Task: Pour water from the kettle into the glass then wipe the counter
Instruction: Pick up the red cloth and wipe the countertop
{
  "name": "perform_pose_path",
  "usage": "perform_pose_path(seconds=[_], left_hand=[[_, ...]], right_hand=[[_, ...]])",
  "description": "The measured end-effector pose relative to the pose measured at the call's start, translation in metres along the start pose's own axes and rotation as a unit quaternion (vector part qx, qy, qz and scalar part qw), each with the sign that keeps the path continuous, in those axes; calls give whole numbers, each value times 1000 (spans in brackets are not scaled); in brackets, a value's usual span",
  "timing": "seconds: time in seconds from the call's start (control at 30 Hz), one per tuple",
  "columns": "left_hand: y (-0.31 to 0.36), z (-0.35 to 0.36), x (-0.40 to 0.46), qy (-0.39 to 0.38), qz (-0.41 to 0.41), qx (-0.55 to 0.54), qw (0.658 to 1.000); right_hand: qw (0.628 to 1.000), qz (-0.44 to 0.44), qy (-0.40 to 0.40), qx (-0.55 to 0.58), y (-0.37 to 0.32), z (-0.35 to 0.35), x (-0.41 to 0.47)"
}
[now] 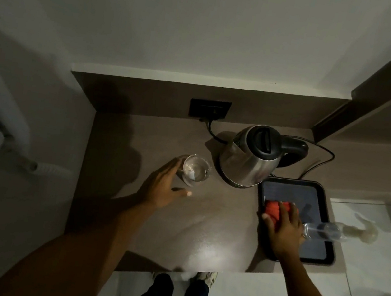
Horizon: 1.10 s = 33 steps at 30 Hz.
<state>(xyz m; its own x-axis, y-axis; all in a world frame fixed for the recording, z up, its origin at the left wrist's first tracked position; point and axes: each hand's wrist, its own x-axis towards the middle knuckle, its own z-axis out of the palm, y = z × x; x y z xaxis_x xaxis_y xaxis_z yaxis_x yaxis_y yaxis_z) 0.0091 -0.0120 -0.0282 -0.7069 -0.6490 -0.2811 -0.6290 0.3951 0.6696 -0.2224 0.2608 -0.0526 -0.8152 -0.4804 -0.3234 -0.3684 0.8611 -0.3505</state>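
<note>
A steel kettle (248,160) with a black lid and handle stands upright at the back of the brown counter (202,225). Left of it stands a clear glass (196,169) holding some water. My left hand (163,189) is open beside the glass, fingers along its left side; whether they touch it I cannot tell. My right hand (284,226) rests on a folded red cloth (274,207), fingers curled over it, at the near left corner of a dark tray (321,252).
A clear spray bottle (330,230) lies across the tray's right side, nozzle past the counter edge. The kettle's cord (321,157) runs to a black wall socket (209,109). A cabinet rises at the right. My feet stand on tiled floor below the counter's front edge.
</note>
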Motion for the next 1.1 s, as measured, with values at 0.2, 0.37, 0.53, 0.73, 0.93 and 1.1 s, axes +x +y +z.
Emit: perform_pose_path(seconds=[0.2, 0.37, 0.53, 0.73, 0.93, 1.1], left_hand=[[-84, -8, -46, 61, -30, 174, 982], [-129, -3, -73, 54, -19, 271, 961], [-143, 1, -71, 72, -9, 264, 962], [-160, 17, -72, 172, 29, 219, 960], [-158, 16, -72, 209, 48, 223, 951], [-156, 11, -73, 153, 25, 224, 962]], right_hand=[[994, 38, 89, 57, -15, -11, -2], [992, -49, 78, 87, -66, 30, -30], [996, 28, 70, 53, -113, 88, -39], [993, 43, 92, 54, -171, 133, -71], [902, -429, -56, 10, -164, 160, -125], [861, -490, -137, 0, -96, 92, -56]])
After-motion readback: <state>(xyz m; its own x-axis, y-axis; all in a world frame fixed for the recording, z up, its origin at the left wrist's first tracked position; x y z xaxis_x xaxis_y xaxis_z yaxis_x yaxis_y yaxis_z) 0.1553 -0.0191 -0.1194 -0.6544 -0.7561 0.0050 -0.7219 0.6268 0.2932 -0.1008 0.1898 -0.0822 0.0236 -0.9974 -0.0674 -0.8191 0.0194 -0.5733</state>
